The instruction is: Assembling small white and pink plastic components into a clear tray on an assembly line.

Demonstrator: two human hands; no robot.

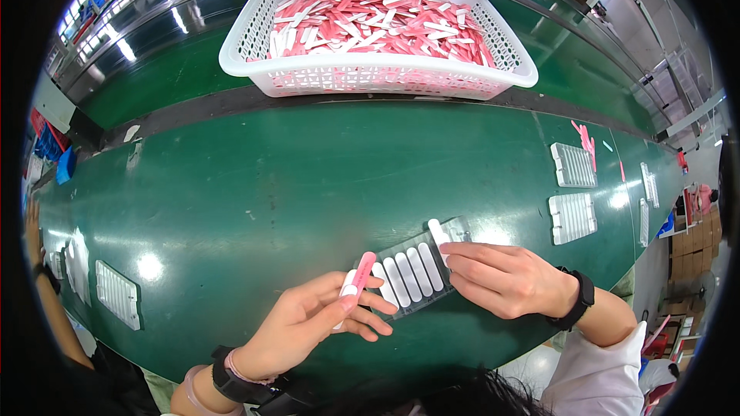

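A small clear slotted tray [463, 225] lies tilted on the green table in front of me. Several white nail files [410, 274] sit side by side in its slots. My right hand [505, 281] pinches a white nail file [436, 233] upright over the tray's right end. Just left of the tray, my left hand [297, 320] holds a few small nail files between thumb and fingers: a pink nail file [364, 270] on top, with white ones partly hidden beneath. Its other fingers spread toward the tray's left end.
Beyond the table edge stands a white perforated basket [378, 64] heaped with pink and white nail files. Clear trays [573, 166] [573, 218] lie at right beside loose pink pieces [586, 142]. Another clear tray [118, 295] is at left, near another person's arm [65, 323].
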